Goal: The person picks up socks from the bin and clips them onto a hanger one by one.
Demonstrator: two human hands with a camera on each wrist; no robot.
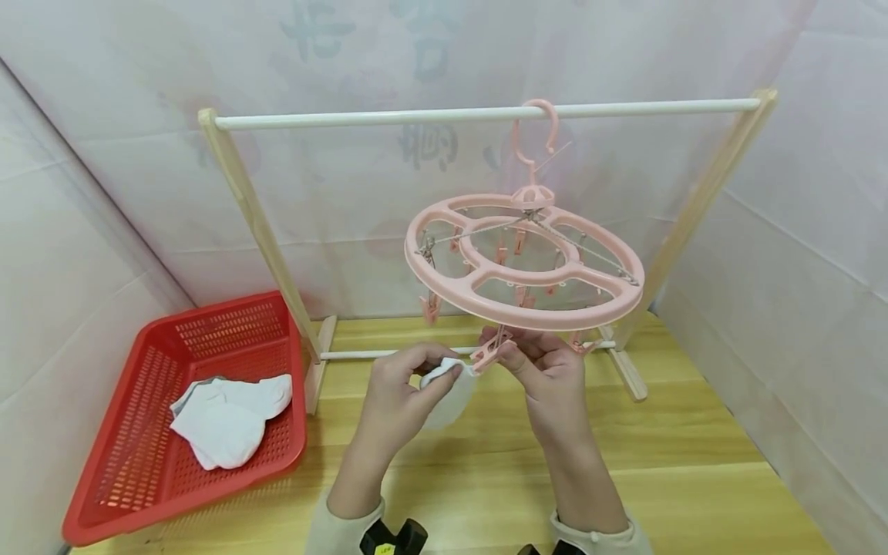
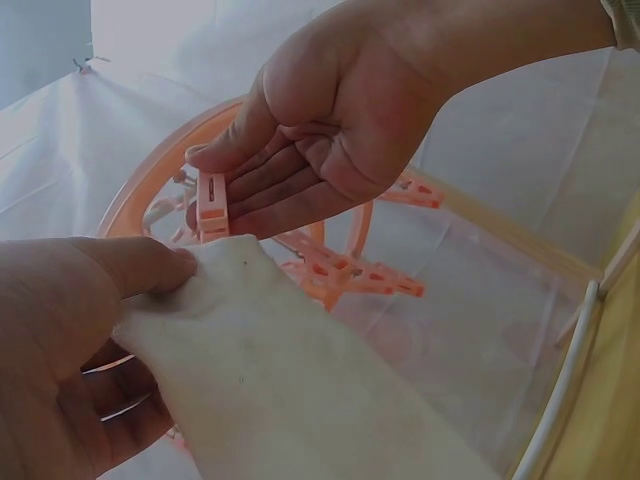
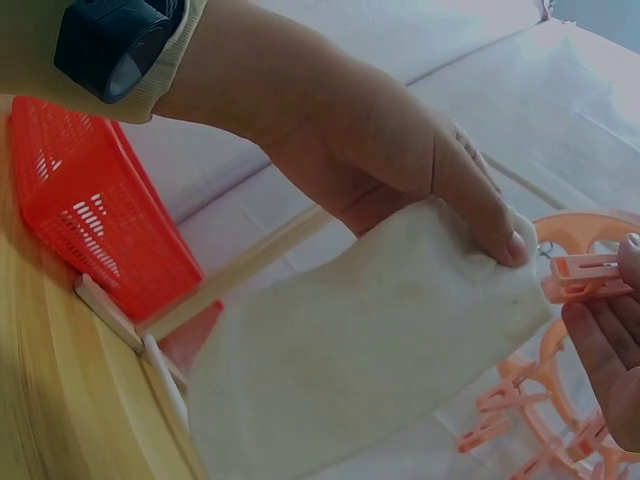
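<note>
My left hand [image 1: 409, 385] pinches the edge of a white sock [image 3: 370, 330] between thumb and fingers, and the rest of the sock hangs down. Beside it my right hand [image 1: 558, 378] pinches a pink clip [image 2: 212, 205] that hangs from the front of a round pink drying hanger [image 1: 548, 317]. The clip's tip meets the sock's edge in both wrist views; whether it bites the cloth I cannot tell. Several more pink clips [image 1: 431, 310] dangle under the ring.
The hanger hooks over the white rail [image 1: 388, 118] of a wooden rack standing on the wood-grain table [image 1: 694, 493]. At the left a red basket [image 1: 298, 432] holds white socks [image 1: 225, 424] with a greyish piece under them. Pale curtains [image 1: 347, 200] surround the table.
</note>
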